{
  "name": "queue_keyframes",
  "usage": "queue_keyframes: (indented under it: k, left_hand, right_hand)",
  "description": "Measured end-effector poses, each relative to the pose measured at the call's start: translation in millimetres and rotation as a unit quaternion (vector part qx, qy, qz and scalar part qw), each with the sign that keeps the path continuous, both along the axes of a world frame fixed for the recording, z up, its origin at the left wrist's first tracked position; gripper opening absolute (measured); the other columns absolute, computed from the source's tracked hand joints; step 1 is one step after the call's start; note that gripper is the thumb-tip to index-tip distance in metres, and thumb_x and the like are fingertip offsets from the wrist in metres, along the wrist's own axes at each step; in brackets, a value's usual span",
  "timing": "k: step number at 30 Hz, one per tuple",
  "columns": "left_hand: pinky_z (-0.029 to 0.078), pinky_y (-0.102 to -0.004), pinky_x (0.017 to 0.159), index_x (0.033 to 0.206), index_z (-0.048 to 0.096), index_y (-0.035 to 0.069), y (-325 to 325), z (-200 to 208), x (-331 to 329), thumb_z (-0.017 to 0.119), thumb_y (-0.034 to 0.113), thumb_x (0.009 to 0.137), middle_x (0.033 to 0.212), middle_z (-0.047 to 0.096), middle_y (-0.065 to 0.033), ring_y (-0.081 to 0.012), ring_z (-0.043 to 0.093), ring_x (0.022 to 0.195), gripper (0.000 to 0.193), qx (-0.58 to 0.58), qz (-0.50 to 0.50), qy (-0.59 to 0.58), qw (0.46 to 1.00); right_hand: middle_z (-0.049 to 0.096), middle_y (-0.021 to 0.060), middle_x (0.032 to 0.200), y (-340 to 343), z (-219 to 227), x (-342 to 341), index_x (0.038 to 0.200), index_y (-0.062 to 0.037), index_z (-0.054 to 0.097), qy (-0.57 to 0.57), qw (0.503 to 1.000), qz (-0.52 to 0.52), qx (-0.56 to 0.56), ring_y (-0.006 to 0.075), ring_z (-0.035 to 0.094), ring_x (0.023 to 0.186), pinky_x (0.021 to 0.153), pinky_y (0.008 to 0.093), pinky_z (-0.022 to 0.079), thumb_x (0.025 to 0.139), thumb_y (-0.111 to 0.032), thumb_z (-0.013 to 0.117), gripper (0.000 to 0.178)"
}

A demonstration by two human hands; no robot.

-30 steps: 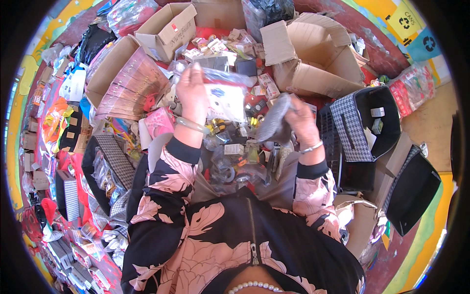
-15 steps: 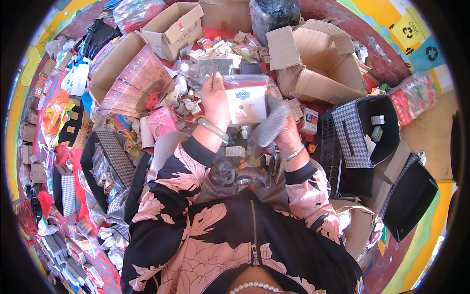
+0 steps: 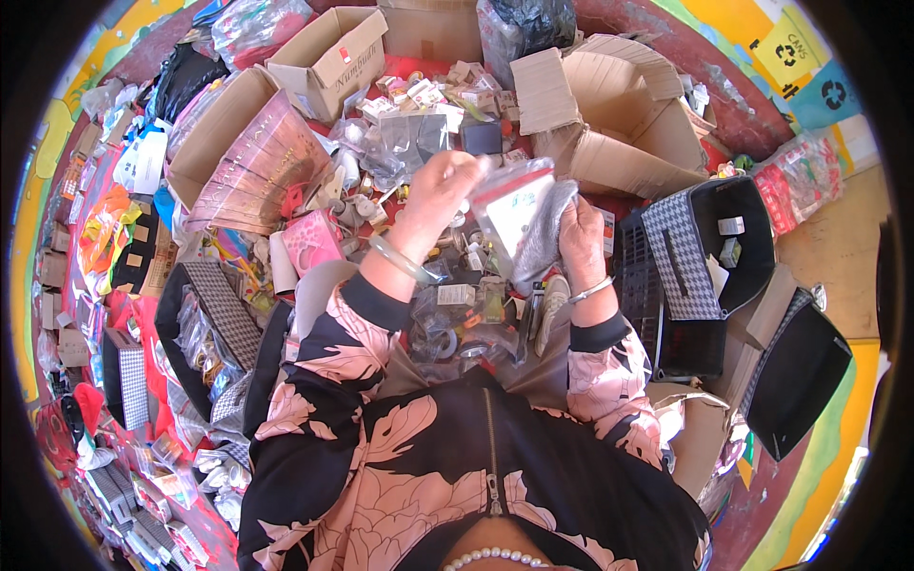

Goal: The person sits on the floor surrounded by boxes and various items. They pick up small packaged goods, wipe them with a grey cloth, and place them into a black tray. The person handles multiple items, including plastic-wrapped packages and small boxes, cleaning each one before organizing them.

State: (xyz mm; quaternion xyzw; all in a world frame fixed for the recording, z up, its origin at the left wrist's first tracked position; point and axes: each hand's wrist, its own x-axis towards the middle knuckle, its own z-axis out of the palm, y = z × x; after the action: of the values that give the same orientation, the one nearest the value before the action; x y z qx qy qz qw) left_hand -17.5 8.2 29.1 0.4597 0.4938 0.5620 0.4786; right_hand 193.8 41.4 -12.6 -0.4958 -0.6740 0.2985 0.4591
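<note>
My right hand [image 3: 583, 235] is closed on a grey cloth [image 3: 541, 246]. The cloth lies against a clear zip-top bag [image 3: 506, 211] that has a red strip along its top and a white card with a blue mark inside. My left hand [image 3: 440, 187] is beside the bag's upper left corner, its fingers pinched together and slightly blurred. Whether they grip the bag's edge I cannot make out. Below the bag, a small white box [image 3: 456, 295] and a roll of tape [image 3: 440, 343] lie among mixed small items.
Open cardboard boxes [image 3: 624, 119] stand at the far side around a heap of small packages. Houndstooth fabric bins [image 3: 670, 257] lie at right and left. A black plastic crate [image 3: 687, 348] is by my right arm. A pink patterned piece [image 3: 312, 241] lies left of my left wrist.
The bag has tilted and shifted right, with the grey cloth now against its side. My left hand has moved slightly right and no longer visibly overlaps the bag's front. My right hand has risen.
</note>
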Motion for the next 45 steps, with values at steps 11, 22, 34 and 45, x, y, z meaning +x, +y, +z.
queue_keyframes:
  k: [11,22,34,45]
  left_hand:
    - [0.044,-0.0275,0.083,0.114,0.05,-0.002,-9,-4,12,0.064,0.006,0.077,0.104,0.058,-0.0065,-0.0143,0.056,0.093,0.04,-0.115,-0.339,-0.146,0.922]
    - [0.044,-0.0392,0.09,0.118,0.044,-0.004,-13,14,5,0.058,0.004,0.081,0.113,0.054,-0.0145,-0.0254,0.055,0.103,0.04,-0.003,-0.191,-0.361,0.913]
    - [0.045,-0.0287,0.082,0.112,0.051,-0.001,-10,-14,44,0.059,0.007,0.083,0.106,0.057,-0.0065,-0.0152,0.056,0.095,0.032,-0.022,-0.146,-0.312,0.938]
    - [0.047,-0.0341,0.084,0.113,0.05,-0.002,-14,-19,34,0.058,0.007,0.083,0.106,0.058,-0.0097,-0.02,0.057,0.096,0.032,-0.045,-0.13,-0.369,0.919]
  right_hand:
    - [0.06,0.0027,0.074,2,2,16,0.084,0.0006,0.059,0.291,0.95,0.074,-0.091,0.0112,0.056,0.065,0.058,0.0254,0.045,0.092,-0.025,0.044,0.031]
    - [0.053,0.0151,0.115,4,35,27,0.122,-0.0002,0.044,0.639,0.701,0.169,-0.267,0.0273,0.052,0.104,0.091,0.0416,0.042,0.088,-0.033,0.047,0.047]
    - [0.062,0.0036,0.087,-23,8,-17,0.097,-0.0022,0.058,0.451,0.873,0.083,-0.167,0.0109,0.057,0.077,0.07,0.0244,0.047,0.088,-0.016,0.053,0.017]
    - [0.06,0.0106,0.094,5,25,21,0.111,-0.0035,0.052,0.587,0.778,0.057,-0.215,0.0213,0.059,0.08,0.073,0.0344,0.049,0.091,-0.036,0.042,0.039]
